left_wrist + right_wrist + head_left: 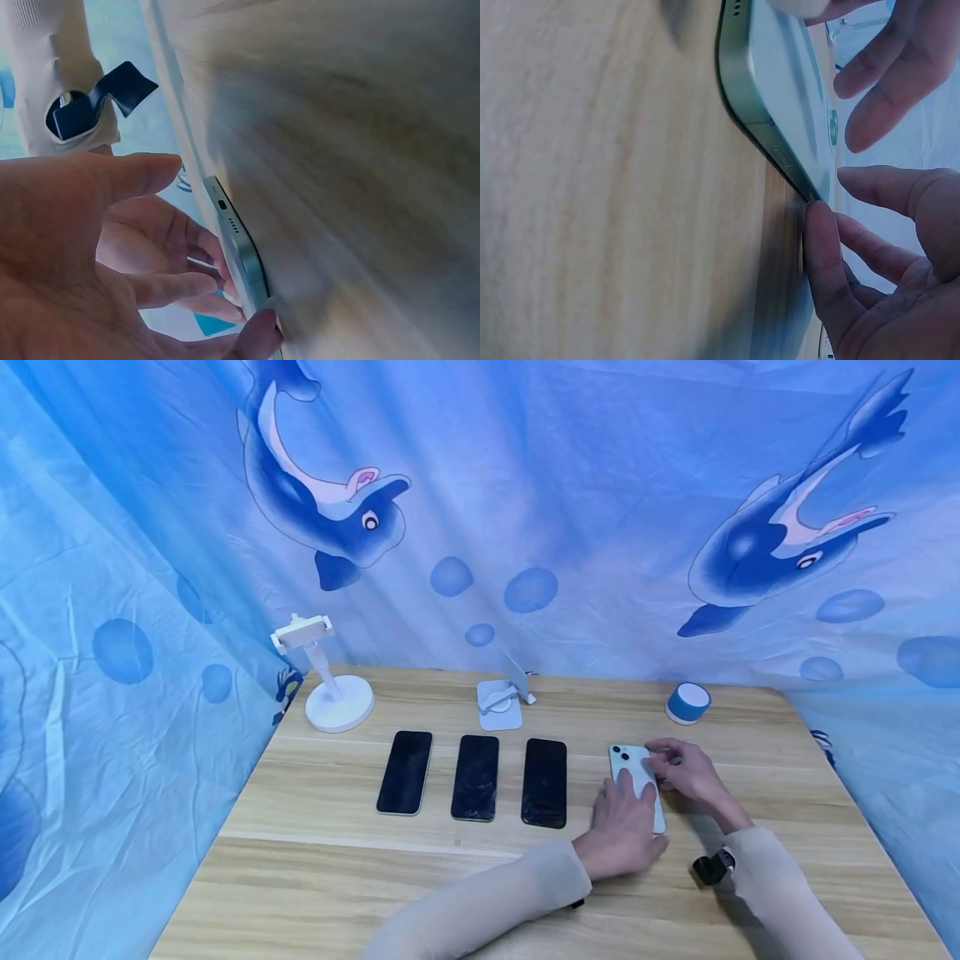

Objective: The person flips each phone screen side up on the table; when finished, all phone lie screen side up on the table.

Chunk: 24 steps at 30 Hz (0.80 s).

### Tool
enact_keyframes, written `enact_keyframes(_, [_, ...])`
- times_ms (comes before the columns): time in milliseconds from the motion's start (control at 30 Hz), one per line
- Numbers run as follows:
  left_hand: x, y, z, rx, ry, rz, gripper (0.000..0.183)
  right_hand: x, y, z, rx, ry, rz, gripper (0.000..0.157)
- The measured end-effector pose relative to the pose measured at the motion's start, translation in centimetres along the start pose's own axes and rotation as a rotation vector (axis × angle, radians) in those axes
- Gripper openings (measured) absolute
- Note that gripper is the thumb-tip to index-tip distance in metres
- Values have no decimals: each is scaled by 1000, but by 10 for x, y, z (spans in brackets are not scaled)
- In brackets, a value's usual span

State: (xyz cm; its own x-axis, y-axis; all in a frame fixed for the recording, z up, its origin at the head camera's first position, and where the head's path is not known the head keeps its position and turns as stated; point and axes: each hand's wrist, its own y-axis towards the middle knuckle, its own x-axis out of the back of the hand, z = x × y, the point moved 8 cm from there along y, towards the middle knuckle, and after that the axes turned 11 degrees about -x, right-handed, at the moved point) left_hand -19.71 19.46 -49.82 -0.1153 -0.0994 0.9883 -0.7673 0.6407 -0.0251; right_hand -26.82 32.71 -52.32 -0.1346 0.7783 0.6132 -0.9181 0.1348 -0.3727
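Note:
A pale mint phone [636, 768] lies on the table with its back and two camera lenses facing up. My left hand [624, 827] reaches over its lower part. In the left wrist view, a fingertip of the left hand [259, 330] touches the phone's edge [238, 240], while the thumb stands apart from it. At the upper right edge is my right hand [686, 770]. One of its fingertips meets the side of the phone [780, 112] in the right wrist view, and its other fingers are loosely bent.
Three dark phones [405, 772] [475, 778] [544, 782] lie in a row to the left, screens up. Behind them stand a white phone stand [339, 703], a folding stand [500, 717] and a blue-and-white cylinder [687, 703]. A blue dolphin curtain [480, 510] hangs along the table's back edge.

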Motion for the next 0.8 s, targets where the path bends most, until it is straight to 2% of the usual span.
enact_keyframes(233, [-1, 5, -5, 23, 51, 6, 70, 1, 1, 1, 9, -3, -8, 48])
enact_keyframes(467, [-3, 11, -8, 23, 162, 44, 63, 1, 1, 0, -2, -5, -5, 47])
enact_keyframes(800, [-3, 17, -9, 33, 163, 60, 64, 4, 2, 0, 3, -59, -25, 47])
